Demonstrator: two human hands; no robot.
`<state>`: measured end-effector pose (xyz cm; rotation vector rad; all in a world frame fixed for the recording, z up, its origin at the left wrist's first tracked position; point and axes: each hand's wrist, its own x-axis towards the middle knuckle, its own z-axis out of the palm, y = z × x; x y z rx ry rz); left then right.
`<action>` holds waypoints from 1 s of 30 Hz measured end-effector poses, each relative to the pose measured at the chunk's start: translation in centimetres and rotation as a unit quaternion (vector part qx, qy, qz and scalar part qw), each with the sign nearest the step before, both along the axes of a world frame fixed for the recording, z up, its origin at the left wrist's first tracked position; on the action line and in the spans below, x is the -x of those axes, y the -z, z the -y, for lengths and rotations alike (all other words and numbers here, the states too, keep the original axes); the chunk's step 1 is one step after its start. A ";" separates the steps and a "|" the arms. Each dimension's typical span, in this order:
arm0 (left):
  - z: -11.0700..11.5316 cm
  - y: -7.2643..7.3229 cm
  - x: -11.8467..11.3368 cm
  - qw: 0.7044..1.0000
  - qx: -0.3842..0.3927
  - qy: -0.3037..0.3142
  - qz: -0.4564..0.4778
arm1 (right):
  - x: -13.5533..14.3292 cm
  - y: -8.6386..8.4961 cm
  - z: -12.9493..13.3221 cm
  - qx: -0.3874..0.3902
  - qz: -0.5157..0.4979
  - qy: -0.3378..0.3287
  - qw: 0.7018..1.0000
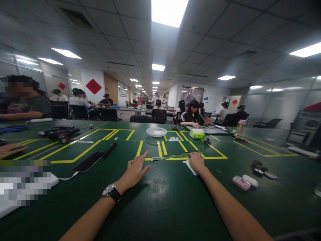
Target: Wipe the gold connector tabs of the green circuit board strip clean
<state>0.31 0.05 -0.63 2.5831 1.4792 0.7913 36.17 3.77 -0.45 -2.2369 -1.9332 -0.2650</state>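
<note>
A long, thin green strip (173,156) lies across the yellow tape lines in front of me; its exact kind is unclear. My right hand (197,161) is closed over the strip's right end, fingers bent and partly hidden. Under that palm a piece of white paper or cloth (190,167) sticks out to the left. My left hand (136,169), with a watch (111,192) on its wrist, is held left of the strip's left end. Its fingers are apart, the index finger stretched forward, and nothing is in it.
Beyond the strip stand a white basket (156,132) and a green tissue pack (197,134). To the left lie a cabled phone (89,162) and a power drill (60,134). A pink case (241,183) sits at right. Another person's hand (11,150) rests at far left.
</note>
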 end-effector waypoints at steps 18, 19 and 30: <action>1.3 -1.2 -0.8 0.997 0.030 0.043 -0.061 | 0.5 -0.9 0.0 0.038 0.015 -0.128 0.991; 1.3 -1.2 -0.9 0.996 0.030 0.053 -0.068 | 1.5 -1.1 0.3 0.033 0.013 -0.162 0.986; 1.1 -0.3 -0.5 0.985 0.087 0.092 -0.120 | 15.5 -1.5 7.3 -0.016 -0.034 -0.527 0.849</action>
